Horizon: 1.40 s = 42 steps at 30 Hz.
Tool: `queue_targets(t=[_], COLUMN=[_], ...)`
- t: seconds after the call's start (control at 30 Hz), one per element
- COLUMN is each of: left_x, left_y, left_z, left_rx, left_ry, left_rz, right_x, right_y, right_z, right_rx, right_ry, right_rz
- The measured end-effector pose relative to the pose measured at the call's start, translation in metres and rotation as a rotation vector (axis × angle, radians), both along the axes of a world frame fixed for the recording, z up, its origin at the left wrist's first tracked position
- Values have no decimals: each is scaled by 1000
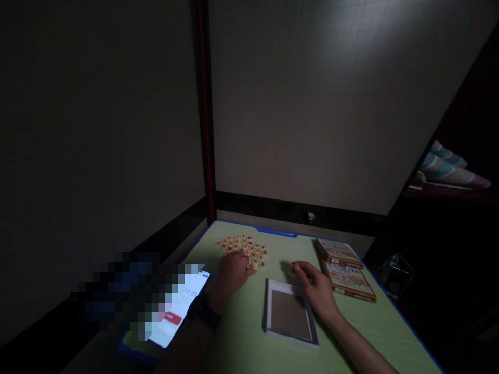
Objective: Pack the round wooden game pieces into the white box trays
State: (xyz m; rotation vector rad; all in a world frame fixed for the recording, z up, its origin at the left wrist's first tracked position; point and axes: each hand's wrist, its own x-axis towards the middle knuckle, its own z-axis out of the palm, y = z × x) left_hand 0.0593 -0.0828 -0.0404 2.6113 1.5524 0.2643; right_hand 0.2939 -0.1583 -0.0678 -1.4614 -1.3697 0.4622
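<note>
Left hand [234, 269]: at the xiangqi pieces' [245, 247] near edge; opening and hold hidden (I can't tell).
Right hand [313, 283]: half-curled by the open box [290, 314], contents unclear.
Loose pieces: my hasty rake could scatter them.

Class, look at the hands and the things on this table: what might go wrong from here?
1. The left hand is at a cluster of loose round pieces, so a careless sweep could scatter some.
2. The right hand is close beside the open tray and might nudge it.
3. The lit phone lies near the left forearm, which could knock it.
</note>
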Motion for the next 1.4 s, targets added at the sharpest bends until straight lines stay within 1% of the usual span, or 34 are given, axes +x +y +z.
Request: queue_targets(t=[0.2, 0.57, 0.67, 0.87, 0.93, 1.03, 1.2, 1.3, 1.4], left_x=[-2, 0, 0, 3, 2, -3, -19, -23, -21], left_y=[-1, -9, -7, -3, -2, 0, 1, -1, -3], left_z=[1, 10, 8, -1, -1, 6, 21, 24, 22], left_rx=[13, 45, 51, 69, 76, 58, 10, -27, -50], left_ry=[-3, -36, -31, -44, -52, -51, 16, 50, 68], left_rz=[8, 24, 22, 19, 18, 47, 176, 179, 174], right_x=[-1, -3, -3, -3, -3, -3, 0, 1, 2], right_y=[-1, -3, -3, -2, -2, -2, -2, -1, 0], right_z=[0, 2, 1, -1, 0, 1, 0, -2, -3], right_rx=[-14, -5, -15, -20, -21, -15, -4, 0, 5], right_ry=[-45, -59, -62, -57, -58, -61, -67, -66, -71], right_rz=[7, 0, 9, 16, 16, 14, 7, 1, 5])
